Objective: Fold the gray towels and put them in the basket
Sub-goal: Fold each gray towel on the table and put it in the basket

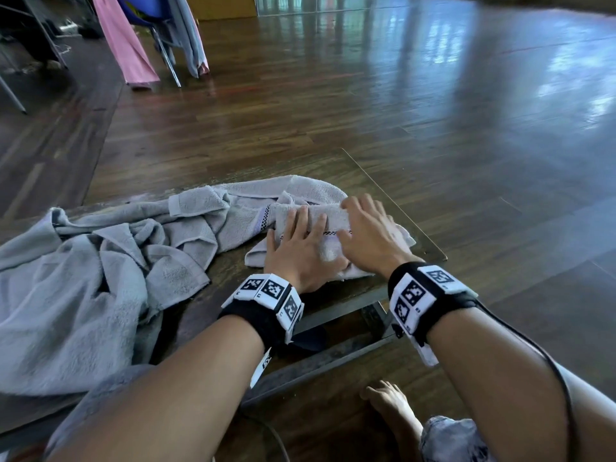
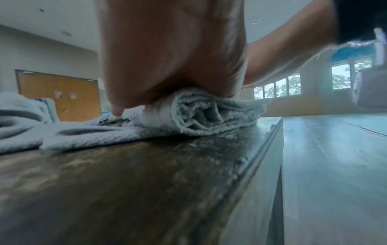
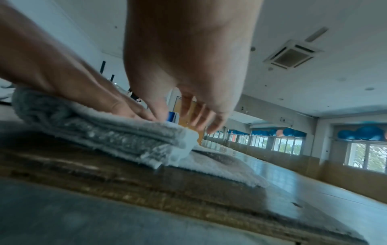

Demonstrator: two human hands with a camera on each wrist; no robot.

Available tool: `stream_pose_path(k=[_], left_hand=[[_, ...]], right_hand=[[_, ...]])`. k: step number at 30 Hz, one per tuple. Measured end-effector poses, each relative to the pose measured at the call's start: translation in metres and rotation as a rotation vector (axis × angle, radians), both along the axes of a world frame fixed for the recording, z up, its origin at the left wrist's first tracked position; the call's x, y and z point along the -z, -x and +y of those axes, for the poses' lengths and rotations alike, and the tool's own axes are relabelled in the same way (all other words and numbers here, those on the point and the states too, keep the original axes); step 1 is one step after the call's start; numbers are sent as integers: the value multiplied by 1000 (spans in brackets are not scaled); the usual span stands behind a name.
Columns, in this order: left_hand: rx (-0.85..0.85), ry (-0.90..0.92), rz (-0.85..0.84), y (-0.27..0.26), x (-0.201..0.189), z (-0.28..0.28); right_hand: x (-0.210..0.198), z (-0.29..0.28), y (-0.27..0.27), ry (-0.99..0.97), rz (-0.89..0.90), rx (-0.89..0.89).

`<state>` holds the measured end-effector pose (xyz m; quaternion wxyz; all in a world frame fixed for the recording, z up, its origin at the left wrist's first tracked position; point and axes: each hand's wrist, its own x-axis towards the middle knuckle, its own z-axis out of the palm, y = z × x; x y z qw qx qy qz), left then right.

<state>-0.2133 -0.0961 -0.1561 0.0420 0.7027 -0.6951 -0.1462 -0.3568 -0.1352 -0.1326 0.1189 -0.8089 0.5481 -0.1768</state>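
A small gray towel [image 1: 328,228], folded into a thick pad, lies near the right end of the low table [image 1: 333,168]. My left hand [image 1: 300,245] presses flat on its near left part, fingers straight. My right hand [image 1: 366,228] lies on its right part, fingers spread and reaching over the far edge. The left wrist view shows my left hand's palm [image 2: 171,58] bearing down on the layered folded towel [image 2: 209,114]. In the right wrist view my right hand [image 3: 188,74] hovers over the folded towel [image 3: 94,132], my left hand [image 3: 62,69] flat on it. No basket is in view.
A crumpled pile of gray towels [image 1: 100,278] covers the table's left half, and another towel [image 1: 266,195] lies spread behind the folded one. The table's right edge [image 1: 433,245] is close to my right hand. A chair draped with pink and gray cloths [image 1: 133,38] stands at the back left.
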Motion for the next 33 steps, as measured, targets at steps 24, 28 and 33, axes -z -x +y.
stream_pose_path(k=[24, 28, 33], left_hand=[[-14, -261, 122, -26, -7, -8], [-32, -273, 117, -25, -7, -7], [-66, -327, -17, -22, -22, -10]], right_hand=[[36, -9, -3, -397, 42, -123], [36, -8, -5, -391, 41, -83], [37, -6, -7, -370, 52, -61]])
